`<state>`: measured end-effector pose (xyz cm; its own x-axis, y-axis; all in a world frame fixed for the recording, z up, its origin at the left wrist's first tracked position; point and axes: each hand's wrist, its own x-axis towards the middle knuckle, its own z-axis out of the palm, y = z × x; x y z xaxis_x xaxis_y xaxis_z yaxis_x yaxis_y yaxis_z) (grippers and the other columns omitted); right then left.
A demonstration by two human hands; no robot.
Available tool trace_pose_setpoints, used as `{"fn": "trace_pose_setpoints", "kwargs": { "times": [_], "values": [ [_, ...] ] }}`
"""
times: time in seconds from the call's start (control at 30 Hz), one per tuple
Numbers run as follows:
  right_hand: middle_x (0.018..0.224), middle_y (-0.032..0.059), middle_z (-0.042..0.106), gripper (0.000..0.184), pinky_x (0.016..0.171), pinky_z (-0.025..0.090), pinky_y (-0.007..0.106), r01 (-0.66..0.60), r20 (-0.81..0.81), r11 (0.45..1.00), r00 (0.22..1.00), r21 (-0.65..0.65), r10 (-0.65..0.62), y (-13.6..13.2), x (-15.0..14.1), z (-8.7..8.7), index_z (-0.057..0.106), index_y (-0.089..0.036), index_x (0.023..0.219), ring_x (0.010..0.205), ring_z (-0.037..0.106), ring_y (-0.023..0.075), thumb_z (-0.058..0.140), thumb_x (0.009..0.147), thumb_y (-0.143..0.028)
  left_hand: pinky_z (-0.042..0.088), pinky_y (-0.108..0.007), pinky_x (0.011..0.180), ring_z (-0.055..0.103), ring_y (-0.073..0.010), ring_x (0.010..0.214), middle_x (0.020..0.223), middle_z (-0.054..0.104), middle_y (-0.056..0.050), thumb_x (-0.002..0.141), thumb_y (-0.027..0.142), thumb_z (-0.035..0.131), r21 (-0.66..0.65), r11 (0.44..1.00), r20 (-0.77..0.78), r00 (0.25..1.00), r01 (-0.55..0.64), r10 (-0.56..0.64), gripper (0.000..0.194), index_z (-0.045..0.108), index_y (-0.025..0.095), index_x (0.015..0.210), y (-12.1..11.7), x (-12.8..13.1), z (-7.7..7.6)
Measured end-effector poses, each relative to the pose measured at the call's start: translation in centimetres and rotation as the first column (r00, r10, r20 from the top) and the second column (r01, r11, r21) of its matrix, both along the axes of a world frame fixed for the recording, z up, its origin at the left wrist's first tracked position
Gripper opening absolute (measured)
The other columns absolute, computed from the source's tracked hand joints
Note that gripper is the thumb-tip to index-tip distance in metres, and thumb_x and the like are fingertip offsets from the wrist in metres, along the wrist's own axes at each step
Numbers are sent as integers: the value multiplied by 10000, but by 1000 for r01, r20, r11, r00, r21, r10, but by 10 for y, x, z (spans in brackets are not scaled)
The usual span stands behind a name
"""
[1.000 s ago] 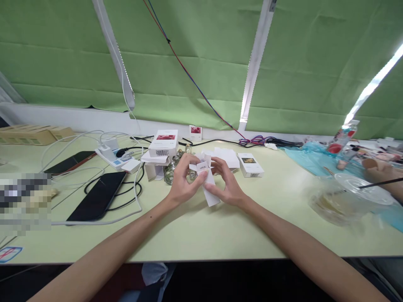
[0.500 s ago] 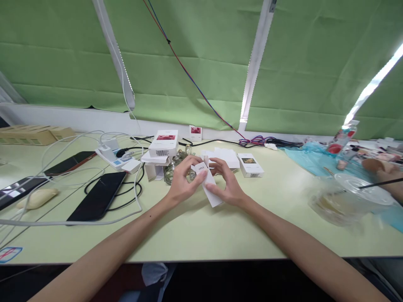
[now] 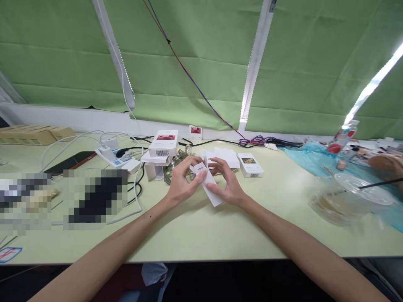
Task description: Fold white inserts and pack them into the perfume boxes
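Note:
Between both hands is a small white cardboard box (image 3: 213, 194), tilted, with its upper end toward the back left. My left hand (image 3: 188, 178) is closed on that upper end, thumb over a printed face. Lower on the box, my right hand (image 3: 227, 184) grips its side with thumb and fingers. Whatever is inside the box cannot be seen. Just behind my left hand stand several glass bottles (image 3: 168, 174), partly hidden by it. A white box with a red picture (image 3: 163, 142) rests on other white boxes beside the bottles.
To the right lies a white box with a yellow picture (image 3: 250, 165). A clear plastic cup (image 3: 343, 201) with a black straw stands farther right, near a blue sheet (image 3: 310, 161). A power strip (image 3: 116, 157) and cables lie left. Another person's hand (image 3: 397, 167) shows at the right edge.
Both hands stay in nearly the same place, with the small box shifted only slightly. At the far right, the other person's hand has moved. Part of the left table is now pixelated.

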<state>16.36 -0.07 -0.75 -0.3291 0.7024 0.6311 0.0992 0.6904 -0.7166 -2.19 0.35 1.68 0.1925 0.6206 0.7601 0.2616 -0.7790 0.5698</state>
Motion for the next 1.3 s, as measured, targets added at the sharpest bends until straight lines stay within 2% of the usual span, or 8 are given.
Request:
{"fn": "trace_pose_setpoints", "kwargs": {
  "times": [0.2,0.5,0.67,0.87,1.07,1.3],
  "values": [
    [1297,110,597,657,990,502,452,16,14,1000,1000,5,-17,-1,1,0,394,-277,1393,1054,648,226,718,835,-403,470,-307,755,613,-187,914,1006,648,-60,912,367,598,6,1000,-15,1000,-24,24,218,540,193,795,0,0,0],
    [1294,107,601,647,981,506,446,11,11,1000,1000,17,-11,-1,-1,1,387,-275,1389,1093,644,236,712,841,-390,492,-338,801,611,-205,957,1000,621,-61,928,393,580,38,998,11,999,-44,44,191,566,205,904,2,4,-6],
    [1319,116,588,656,996,502,449,87,18,994,996,67,-88,-1,-1,3,396,-264,1387,1170,603,254,718,833,-404,497,-394,917,570,-246,1117,1108,567,-87,925,420,579,86,989,40,993,-117,114,211,577,213,965,3,2,-8],
    [1358,125,568,618,976,509,442,212,-3,971,977,112,-213,-1,0,7,417,-256,1356,1163,597,262,706,837,-428,542,-385,895,517,-273,1232,1267,496,-119,924,474,564,50,987,35,988,-150,148,316,568,242,1138,1,3,-9],
    [1288,144,606,561,928,517,457,424,-83,882,905,204,-416,0,0,11,474,-221,1309,1077,616,274,679,843,-456,554,-424,973,566,-235,1174,1304,466,-111,953,436,543,23,996,79,993,-89,87,381,481,267,1289,2,7,-9],
    [1329,155,592,611,1015,459,500,634,-143,725,771,269,-621,12,10,13,462,-215,1380,1181,576,315,645,867,-492,571,-367,892,555,-221,1133,1182,504,-107,981,386,510,31,992,30,993,-119,118,217,566,215,1103,2,9,-8]
  ]
}}
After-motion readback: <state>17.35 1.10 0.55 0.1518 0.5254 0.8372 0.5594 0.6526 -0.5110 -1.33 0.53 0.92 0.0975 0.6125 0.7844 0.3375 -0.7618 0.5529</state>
